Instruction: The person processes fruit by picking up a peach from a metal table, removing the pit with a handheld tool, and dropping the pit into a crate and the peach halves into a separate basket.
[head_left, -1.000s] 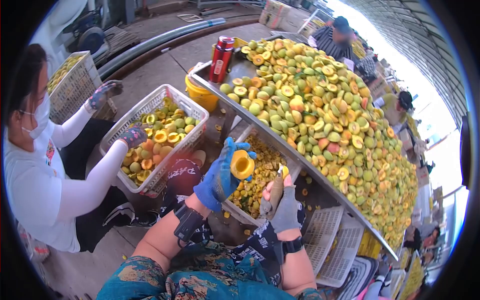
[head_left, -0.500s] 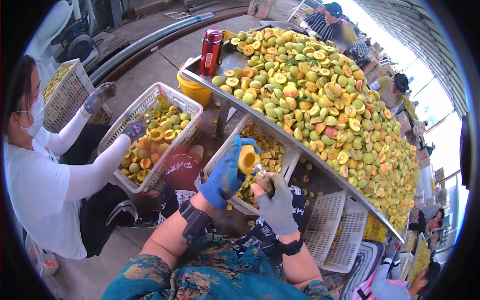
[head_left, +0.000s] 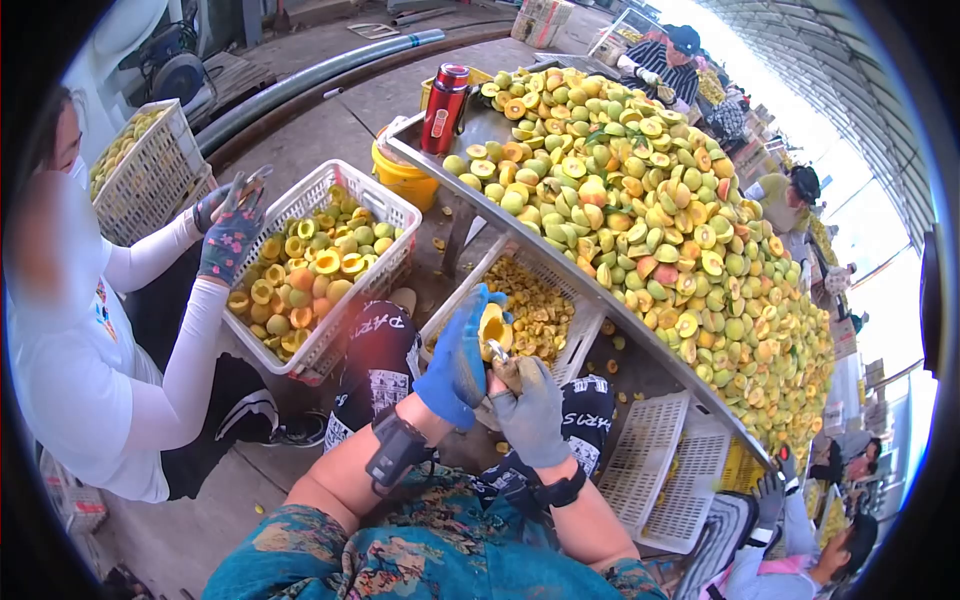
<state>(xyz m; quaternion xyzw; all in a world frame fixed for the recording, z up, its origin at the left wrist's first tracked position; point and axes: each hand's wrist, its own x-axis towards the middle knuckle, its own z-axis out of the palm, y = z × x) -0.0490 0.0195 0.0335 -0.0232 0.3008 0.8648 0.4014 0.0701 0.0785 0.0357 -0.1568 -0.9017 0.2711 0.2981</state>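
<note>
Your blue-gloved left hand (head_left: 455, 368) cups a fruit half (head_left: 490, 324) over a crate (head_left: 586, 338) of pieces. Your grey-gloved right hand (head_left: 535, 415) pinches a small tool (head_left: 508, 373), its metal tip at the fruit.

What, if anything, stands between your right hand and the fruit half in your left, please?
Only the tool in the right hand; its metal tip is at the hollow of the fruit half. Nothing else visible intervenes.
</note>
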